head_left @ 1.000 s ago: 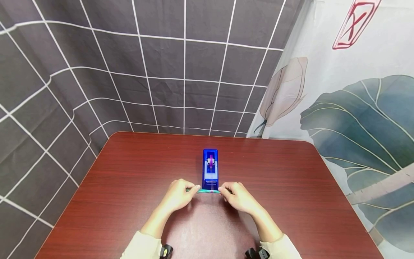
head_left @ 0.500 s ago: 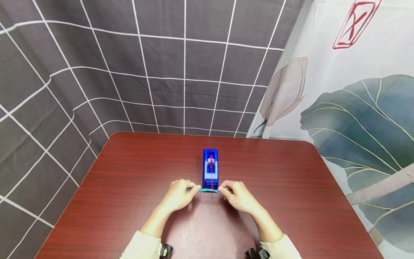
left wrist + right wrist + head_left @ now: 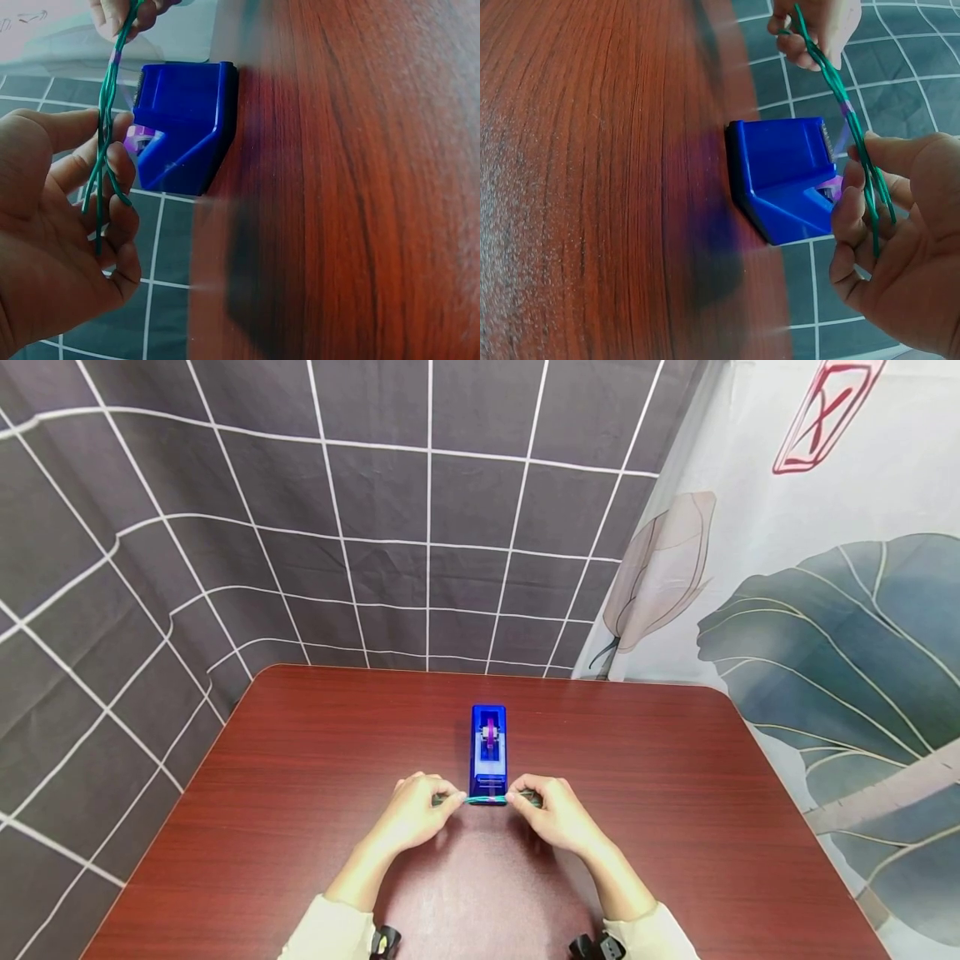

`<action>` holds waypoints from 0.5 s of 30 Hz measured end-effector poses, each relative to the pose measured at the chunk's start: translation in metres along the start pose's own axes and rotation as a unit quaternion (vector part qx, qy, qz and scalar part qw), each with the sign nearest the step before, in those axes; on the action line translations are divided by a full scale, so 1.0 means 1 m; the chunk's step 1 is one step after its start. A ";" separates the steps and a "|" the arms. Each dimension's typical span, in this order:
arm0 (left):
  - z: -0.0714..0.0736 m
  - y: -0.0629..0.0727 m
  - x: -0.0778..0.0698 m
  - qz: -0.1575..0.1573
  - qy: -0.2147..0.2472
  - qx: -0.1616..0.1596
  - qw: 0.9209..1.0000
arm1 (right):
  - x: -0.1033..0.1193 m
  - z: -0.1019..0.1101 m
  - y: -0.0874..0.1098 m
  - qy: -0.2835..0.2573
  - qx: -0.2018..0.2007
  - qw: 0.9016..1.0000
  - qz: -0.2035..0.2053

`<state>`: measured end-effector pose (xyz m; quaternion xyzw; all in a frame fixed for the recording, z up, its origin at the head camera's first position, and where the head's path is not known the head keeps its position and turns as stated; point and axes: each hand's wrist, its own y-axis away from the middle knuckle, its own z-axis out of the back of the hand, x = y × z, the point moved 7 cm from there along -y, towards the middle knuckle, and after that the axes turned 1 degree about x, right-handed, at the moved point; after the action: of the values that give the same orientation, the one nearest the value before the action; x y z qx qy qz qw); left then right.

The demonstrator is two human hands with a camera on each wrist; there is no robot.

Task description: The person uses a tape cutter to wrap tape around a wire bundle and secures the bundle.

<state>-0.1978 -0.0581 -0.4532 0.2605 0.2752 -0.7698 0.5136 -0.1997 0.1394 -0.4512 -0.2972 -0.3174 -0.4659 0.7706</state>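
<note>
My left hand [image 3: 418,810] and right hand [image 3: 553,814] each pinch one end of a bundle of thin green wires [image 3: 487,798], held level at the near end of a blue tape dispenser [image 3: 489,766]. Loose wire ends fan out across the palm in both wrist views. A purple band of tape [image 3: 846,108] sits on the bundle between the hands. From it a translucent purple strip runs toward the toothed cutter [image 3: 826,142]; whether it is still joined there I cannot tell. The purple tape roll [image 3: 490,735] sits inside the dispenser.
The dispenser stands on a reddish-brown wooden table [image 3: 315,735]. A dark grey curtain with white grid lines [image 3: 382,568] hangs behind and to the left. On the right hangs a pale curtain with a leaf print [image 3: 825,643].
The wire bundle has shifted slightly away from me, toward the dispenser's near end, and its wires look a little turned. Both hands keep their pinch in nearly the same place.
</note>
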 end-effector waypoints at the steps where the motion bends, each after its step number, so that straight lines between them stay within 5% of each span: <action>1: 0.000 0.000 0.000 -0.001 0.000 0.000 1.000 | -0.001 0.000 0.000 0.000 -0.002 1.000 -0.001; 15: 0.002 0.000 -0.004 -0.016 -0.064 -0.024 0.998 | -0.003 0.001 -0.001 0.021 -0.023 0.999 0.016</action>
<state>-0.1964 -0.0566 -0.4493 0.1942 0.2644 -0.7860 0.5239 -0.2020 0.1412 -0.4524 -0.3103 -0.2857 -0.4667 0.7774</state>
